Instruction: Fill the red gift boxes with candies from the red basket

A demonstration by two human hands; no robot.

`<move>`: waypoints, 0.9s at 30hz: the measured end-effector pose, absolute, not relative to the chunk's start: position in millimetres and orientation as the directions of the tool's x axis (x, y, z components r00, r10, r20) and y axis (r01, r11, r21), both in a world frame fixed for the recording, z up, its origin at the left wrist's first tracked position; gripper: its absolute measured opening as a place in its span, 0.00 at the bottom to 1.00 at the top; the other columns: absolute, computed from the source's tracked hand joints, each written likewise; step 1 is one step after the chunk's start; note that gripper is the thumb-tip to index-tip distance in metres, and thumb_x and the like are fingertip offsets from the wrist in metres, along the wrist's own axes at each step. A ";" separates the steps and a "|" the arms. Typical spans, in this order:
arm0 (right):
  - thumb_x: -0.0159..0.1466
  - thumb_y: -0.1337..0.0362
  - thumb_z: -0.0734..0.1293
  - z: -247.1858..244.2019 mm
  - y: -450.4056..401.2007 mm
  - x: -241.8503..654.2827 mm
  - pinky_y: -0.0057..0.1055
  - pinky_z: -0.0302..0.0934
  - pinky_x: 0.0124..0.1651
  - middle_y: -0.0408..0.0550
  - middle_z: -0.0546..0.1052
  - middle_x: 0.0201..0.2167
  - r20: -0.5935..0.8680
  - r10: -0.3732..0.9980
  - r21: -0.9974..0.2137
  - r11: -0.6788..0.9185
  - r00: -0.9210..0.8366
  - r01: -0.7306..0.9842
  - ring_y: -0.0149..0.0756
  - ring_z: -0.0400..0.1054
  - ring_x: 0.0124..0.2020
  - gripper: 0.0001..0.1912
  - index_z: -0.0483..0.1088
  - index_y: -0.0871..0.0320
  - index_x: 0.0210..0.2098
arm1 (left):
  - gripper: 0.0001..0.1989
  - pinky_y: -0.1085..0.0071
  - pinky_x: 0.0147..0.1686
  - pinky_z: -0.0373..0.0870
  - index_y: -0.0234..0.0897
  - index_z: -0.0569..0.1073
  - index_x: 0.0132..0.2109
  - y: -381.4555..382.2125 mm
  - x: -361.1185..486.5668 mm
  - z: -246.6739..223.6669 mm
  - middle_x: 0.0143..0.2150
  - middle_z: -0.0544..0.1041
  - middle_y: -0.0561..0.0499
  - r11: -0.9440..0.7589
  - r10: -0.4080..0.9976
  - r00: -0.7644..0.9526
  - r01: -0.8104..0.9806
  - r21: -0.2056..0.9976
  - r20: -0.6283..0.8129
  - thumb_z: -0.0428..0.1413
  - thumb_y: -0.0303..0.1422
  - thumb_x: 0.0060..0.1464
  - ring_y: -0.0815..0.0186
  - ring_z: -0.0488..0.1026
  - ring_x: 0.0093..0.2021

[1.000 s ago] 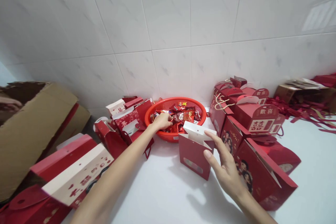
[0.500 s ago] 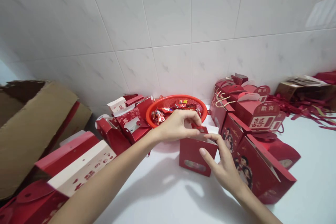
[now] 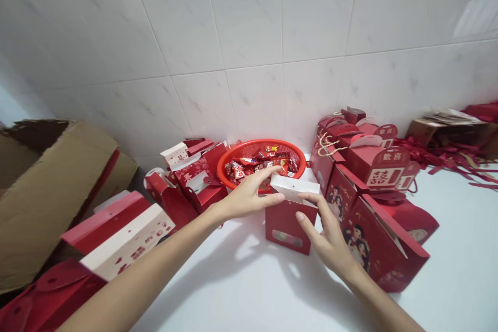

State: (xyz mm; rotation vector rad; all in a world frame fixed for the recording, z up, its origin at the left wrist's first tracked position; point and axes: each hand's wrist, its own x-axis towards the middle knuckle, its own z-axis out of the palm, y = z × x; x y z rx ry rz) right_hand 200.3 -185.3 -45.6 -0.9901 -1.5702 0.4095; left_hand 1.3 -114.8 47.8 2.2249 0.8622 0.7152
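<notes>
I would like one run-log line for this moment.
left hand: open, at box | right hand: at box | box: upright, open | basket: holds packets

A small red box (image 3: 286,225) stands upright on the white bench (image 3: 229,282), its top open and pale flap raised. The right hand (image 3: 330,238) steadies its right side, thumb at the front. The left hand (image 3: 249,194) is spread beside its top left edge; whether it touches is hard to tell. Just behind sits a red basket (image 3: 220,168) of wrapped sweets (image 3: 245,162). More red boxes (image 3: 385,244) crowd both sides, with a cardboard carton (image 3: 62,187) far left.
</notes>
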 end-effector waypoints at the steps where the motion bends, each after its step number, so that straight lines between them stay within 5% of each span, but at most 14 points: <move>1: 0.70 0.59 0.62 -46.2 -185.1 200.3 0.37 0.65 0.56 0.49 0.73 0.50 0.629 0.777 -0.733 0.577 0.034 0.360 0.41 0.68 0.55 0.12 0.65 0.51 0.52 | 0.33 0.56 0.60 0.64 0.44 0.63 0.66 -113.7 -0.4 40.1 0.67 0.65 0.42 -0.510 0.742 0.639 0.343 0.789 0.202 0.61 0.40 0.56 0.52 0.65 0.64; 6: 0.71 0.58 0.61 -53.2 -184.5 199.1 0.39 0.61 0.62 0.49 0.70 0.57 0.594 0.803 -0.768 0.551 0.040 0.327 0.42 0.64 0.60 0.17 0.63 0.49 0.58 | 0.36 0.61 0.54 0.71 0.40 0.62 0.65 -108.8 -1.6 8.9 0.60 0.72 0.41 -0.335 0.788 0.588 0.157 0.929 0.185 0.65 0.38 0.52 0.54 0.72 0.57; 11: 0.70 0.55 0.63 -57.3 -181.1 196.3 0.43 0.61 0.63 0.52 0.64 0.65 0.469 0.871 -0.883 0.460 0.145 0.092 0.43 0.61 0.64 0.29 0.51 0.47 0.68 | 0.21 0.63 0.47 0.74 0.32 0.75 0.46 -105.5 3.1 6.1 0.46 0.81 0.42 -0.296 0.824 0.514 0.034 0.955 0.237 0.66 0.40 0.50 0.55 0.78 0.47; 17: 0.67 0.51 0.66 -49.4 -183.3 193.4 0.37 0.69 0.55 0.49 0.72 0.58 0.303 0.948 -0.939 0.314 0.094 -0.142 0.43 0.69 0.57 0.23 0.63 0.47 0.60 | 0.22 0.63 0.45 0.75 0.31 0.76 0.46 -110.4 5.0 19.8 0.44 0.82 0.42 -0.221 0.860 0.449 -0.102 0.970 0.243 0.68 0.39 0.48 0.56 0.79 0.44; 27: 0.65 0.51 0.68 -41.5 -187.1 194.8 0.31 0.70 0.50 0.48 0.76 0.52 0.294 0.956 -0.937 0.291 0.017 -0.193 0.40 0.73 0.50 0.18 0.70 0.49 0.51 | 0.20 0.67 0.42 0.74 0.32 0.75 0.45 -113.1 9.3 21.4 0.42 0.82 0.44 -0.226 0.853 0.454 -0.124 0.966 0.258 0.67 0.39 0.49 0.59 0.79 0.42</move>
